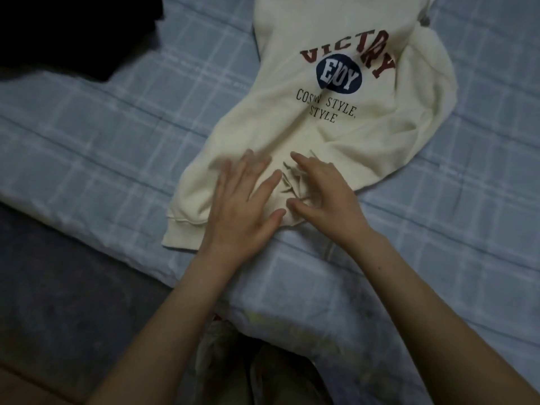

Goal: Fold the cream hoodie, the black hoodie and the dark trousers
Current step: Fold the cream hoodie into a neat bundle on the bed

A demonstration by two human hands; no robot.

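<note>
The cream hoodie (336, 133) lies front up on the bed, its printed chest facing me and its ribbed hem nearest me. The fabric is creased, and one sleeve is bunched along its right side. My left hand (245, 200) rests flat on the lower part of the hoodie, fingers spread. My right hand (318, 191) sits beside it with fingers curled over a bunch of wrinkled cream fabric near the hem; a firm grip is not visible. A heap of black clothing (58, 33) lies at the top left corner; which garment it is stays unclear.
The bed is covered by a blue checked sheet (117, 141). Its near edge runs diagonally at the lower left, with a dark floor (58, 287) below. My legs show at the bottom middle.
</note>
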